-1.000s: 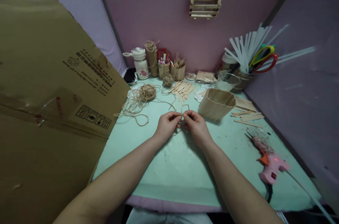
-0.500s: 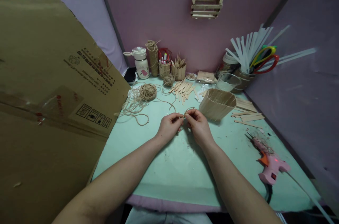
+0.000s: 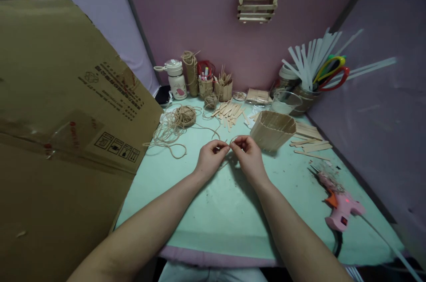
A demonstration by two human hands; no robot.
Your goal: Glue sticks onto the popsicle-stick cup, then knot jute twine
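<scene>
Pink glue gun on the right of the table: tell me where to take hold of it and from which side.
Grip the glue gun by its handle, probably coming from above with the right hand, which sits nearer. It lies flat on its side on the table, nozzle pointing away, so the handle sticks out toward the near edge. That hand and the left hand pinch twine.

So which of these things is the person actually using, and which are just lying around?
In use: left hand and right hand, both pinching a bit of twine between the fingertips.

Lying about: twine ball, loose sticks, stick basket, glue gun, scissors, bottle, cardboard sheet.
</scene>
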